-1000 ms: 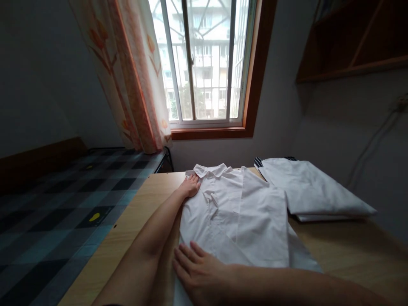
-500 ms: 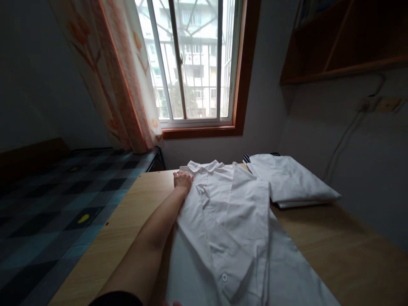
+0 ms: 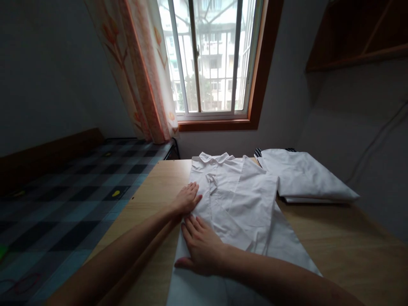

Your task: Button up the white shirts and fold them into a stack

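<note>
Daylight from a barred window with a brown wooden frame falls on a pale wooden table, with a peach patterned curtain hanging at the left and a dark checked bed cover beside the table. On the table lies a white collared button shirt, collar toward the window, its right side folded inward. The left hand rests flat, fingers spread, on the shirt's left edge near the middle. The right hand presses palm-down, fingers extended, just below it on the same edge, gripping nothing. Beside the shirt's far right lies a folded white garment, touching it.
</note>
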### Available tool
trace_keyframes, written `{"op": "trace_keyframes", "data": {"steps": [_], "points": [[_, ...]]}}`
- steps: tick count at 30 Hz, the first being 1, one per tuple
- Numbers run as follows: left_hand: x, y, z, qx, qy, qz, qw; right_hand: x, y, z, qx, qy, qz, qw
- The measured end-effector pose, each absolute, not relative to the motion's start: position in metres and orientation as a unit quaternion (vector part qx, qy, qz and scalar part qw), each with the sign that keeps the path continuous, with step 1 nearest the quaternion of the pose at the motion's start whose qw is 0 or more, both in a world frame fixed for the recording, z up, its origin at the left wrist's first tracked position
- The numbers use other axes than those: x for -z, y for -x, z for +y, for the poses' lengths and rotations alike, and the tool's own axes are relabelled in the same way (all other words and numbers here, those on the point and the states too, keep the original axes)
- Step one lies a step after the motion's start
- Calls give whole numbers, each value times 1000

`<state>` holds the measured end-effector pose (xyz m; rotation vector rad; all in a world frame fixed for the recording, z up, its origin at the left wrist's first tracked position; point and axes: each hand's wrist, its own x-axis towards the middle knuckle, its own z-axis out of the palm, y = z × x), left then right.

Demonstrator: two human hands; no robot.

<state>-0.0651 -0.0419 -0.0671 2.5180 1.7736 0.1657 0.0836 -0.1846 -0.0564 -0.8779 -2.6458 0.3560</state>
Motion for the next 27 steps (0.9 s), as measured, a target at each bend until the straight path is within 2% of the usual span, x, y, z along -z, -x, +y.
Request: {"op": "trace_keyframes", "data": {"steps": [6, 11, 13, 16, 19, 23, 27], "points": [[75, 62, -56, -23, -812, 583, 17, 76, -87, -233, -83, 244, -955, 150], [76, 62, -52, -15, -818, 575, 6, 108, -79, -261, -15, 173, -967, 186], [76, 63, -52, -12, -822, 570, 1, 103, -86, -261, -67, 115, -973, 190], [70, 62, -55, -3, -826, 563, -16, 72, -122, -250, -215, 91, -954, 189], [54, 52, -58, -10, -838, 542, -65, 47, -187, -234, -269, 284, -893, 221], [27, 7, -52, -47, -874, 475, -89, 65, -273, -222, -161, 541, -785, 255], [11, -77, -28, -81, -895, 438, -24, 100, -318, -233, -57, 624, -725, 286]]}}
